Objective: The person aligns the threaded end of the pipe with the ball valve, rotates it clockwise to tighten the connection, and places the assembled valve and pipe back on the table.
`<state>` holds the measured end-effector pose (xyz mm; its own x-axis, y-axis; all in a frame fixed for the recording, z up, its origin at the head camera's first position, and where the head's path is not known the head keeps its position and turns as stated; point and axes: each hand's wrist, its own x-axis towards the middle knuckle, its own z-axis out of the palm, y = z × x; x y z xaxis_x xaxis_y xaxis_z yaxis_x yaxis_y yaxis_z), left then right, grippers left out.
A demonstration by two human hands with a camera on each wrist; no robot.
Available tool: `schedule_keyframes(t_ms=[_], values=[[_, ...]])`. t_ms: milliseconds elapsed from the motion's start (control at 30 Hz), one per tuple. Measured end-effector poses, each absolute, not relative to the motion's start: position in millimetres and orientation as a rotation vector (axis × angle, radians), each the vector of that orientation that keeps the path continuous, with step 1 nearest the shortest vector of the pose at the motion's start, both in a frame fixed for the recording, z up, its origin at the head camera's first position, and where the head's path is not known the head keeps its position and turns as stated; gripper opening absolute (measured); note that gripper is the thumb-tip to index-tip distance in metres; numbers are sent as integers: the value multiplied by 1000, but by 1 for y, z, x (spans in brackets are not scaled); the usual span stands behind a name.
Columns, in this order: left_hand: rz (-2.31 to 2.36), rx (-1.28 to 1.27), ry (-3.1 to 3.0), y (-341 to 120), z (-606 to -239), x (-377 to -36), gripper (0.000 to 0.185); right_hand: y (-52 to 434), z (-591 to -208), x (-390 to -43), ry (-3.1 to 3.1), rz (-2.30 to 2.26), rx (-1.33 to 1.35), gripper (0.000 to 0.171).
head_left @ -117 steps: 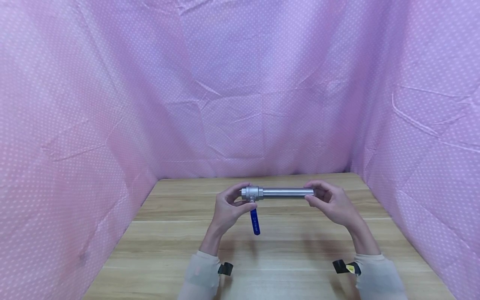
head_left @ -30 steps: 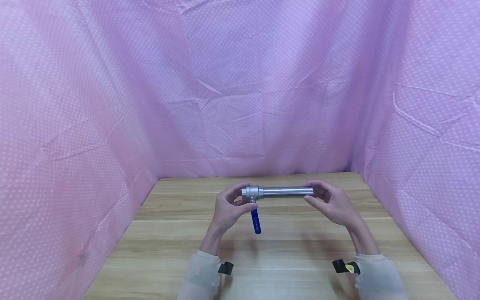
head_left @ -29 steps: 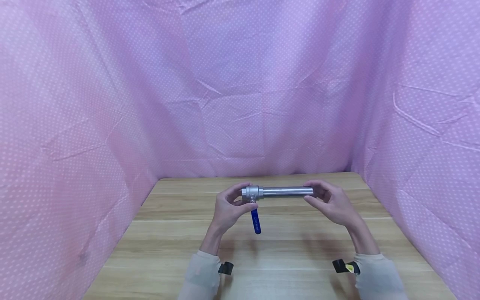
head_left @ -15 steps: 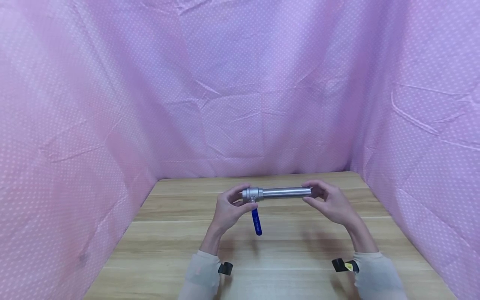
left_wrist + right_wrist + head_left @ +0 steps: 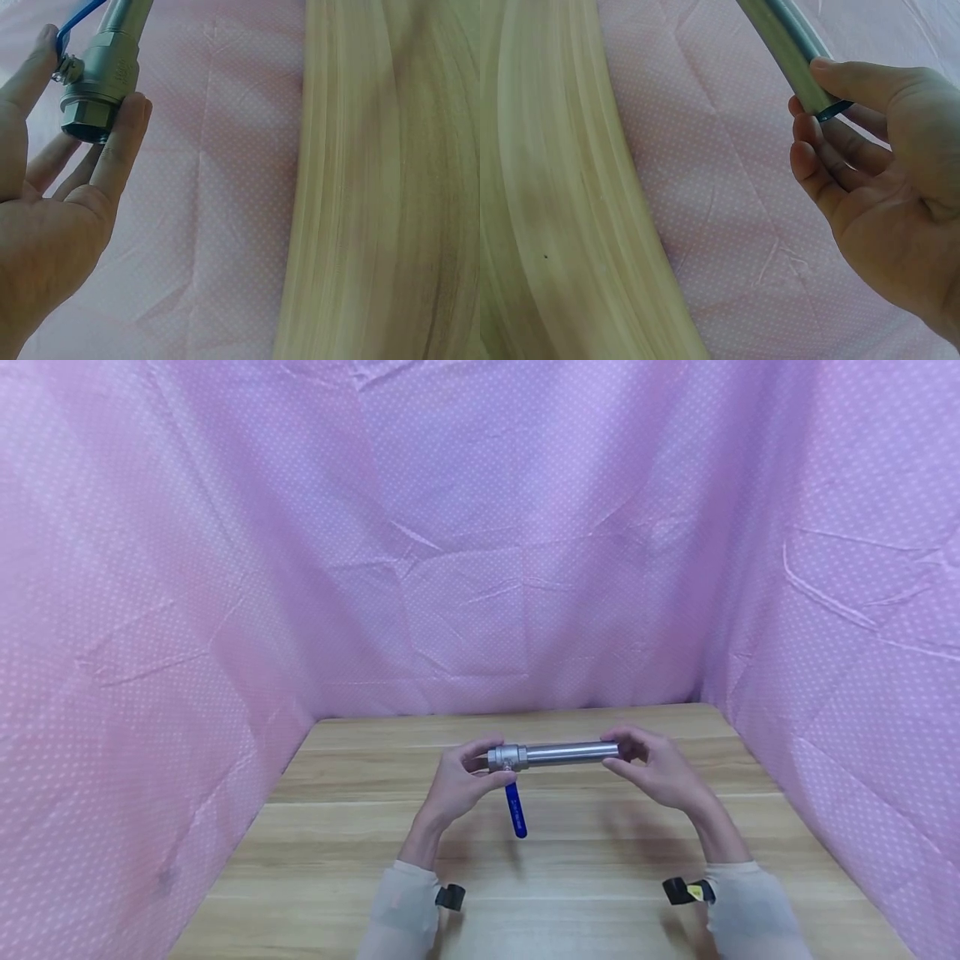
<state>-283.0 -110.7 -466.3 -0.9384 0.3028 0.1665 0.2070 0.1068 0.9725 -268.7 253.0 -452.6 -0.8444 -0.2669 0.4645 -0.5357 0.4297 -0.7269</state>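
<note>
A silver ball valve [image 5: 507,757] with a blue lever handle [image 5: 516,812] is joined to a smooth metal pipe [image 5: 572,752]. The joined pieces are held level above the table. My left hand [image 5: 459,781] grips the valve body at its hex end, thumb by the base of the handle. In the left wrist view the valve's open end [image 5: 88,124] faces my palm. My right hand [image 5: 660,770] pinches the pipe's far end between thumb and fingers. The right wrist view shows the pipe's rim [image 5: 834,110] there, with the fingers curled beneath it. The joint itself carries no hand.
A light wooden table [image 5: 570,893] lies beneath both hands. Pink dotted cloth [image 5: 480,610] hangs behind it and along both sides. Black wrist straps [image 5: 450,897] sit over the pale sleeves.
The valve and pipe have sunk slightly toward me, and the pipe now tilts a little, its right end higher. The right hand has shifted slightly left. Both hands keep their holds.
</note>
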Motion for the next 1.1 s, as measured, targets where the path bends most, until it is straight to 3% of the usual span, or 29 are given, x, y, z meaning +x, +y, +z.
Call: schedule_keyframes(t_ms=[333,1100], values=[[1965,521,2282,-112,-473,-287,64,252,-458,-277,-2544,1394,637,36],[1670,482,2356,-114,-503,-306,65,258,-504,-296,-2630,1426,808,32]])
